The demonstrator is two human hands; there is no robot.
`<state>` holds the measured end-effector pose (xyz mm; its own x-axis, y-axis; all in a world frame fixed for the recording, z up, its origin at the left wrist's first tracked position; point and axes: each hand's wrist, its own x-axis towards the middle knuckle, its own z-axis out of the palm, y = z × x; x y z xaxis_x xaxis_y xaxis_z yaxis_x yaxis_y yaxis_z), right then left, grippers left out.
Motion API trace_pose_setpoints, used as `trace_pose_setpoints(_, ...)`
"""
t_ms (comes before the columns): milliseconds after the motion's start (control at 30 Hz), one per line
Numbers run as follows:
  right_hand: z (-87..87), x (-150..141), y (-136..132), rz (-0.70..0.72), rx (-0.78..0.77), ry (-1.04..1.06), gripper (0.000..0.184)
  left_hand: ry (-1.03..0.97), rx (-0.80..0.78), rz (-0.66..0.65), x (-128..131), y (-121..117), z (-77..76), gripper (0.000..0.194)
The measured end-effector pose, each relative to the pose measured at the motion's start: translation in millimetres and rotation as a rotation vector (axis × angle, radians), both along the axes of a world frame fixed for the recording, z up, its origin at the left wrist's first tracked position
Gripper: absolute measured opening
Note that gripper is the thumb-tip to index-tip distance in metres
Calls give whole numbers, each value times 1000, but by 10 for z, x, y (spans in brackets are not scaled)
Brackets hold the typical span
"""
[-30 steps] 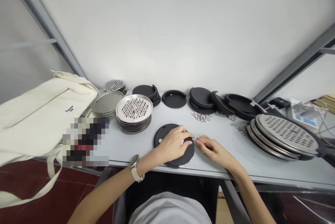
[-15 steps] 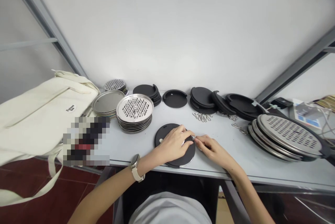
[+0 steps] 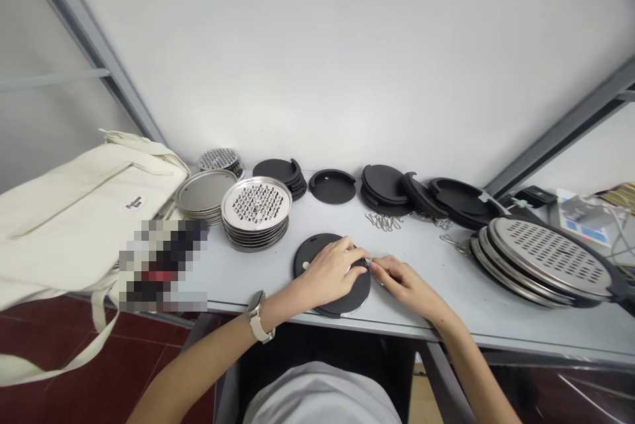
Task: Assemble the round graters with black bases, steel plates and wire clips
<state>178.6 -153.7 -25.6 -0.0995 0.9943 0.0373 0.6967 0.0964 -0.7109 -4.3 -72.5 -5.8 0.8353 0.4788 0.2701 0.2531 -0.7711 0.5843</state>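
Note:
A round matte black disc lies flat on the table, with a thin steel rim showing beneath its front edge. My left hand grips the disc from above, and a watch sits on that wrist. At the disc's right edge, my right hand pinches a small metal wire piece between its fingertips. The wire piece touches my left fingers, and its lower end is hidden by them.
Stacks of perforated steel grater plates and black discs stand along the back. Loose wire hooks lie in front of them. A large steel plate stack is at right. A cream cloth bag lies at left.
The view has tilted slightly. Both hands stay at the disc's edge with the wire piece between them, and the disc has not visibly moved.

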Motion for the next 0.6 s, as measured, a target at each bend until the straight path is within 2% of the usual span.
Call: trace_pose_setpoints(600,-7,37,-1,36,-16,16,37,-3,0,-12,0,13,-14,24)
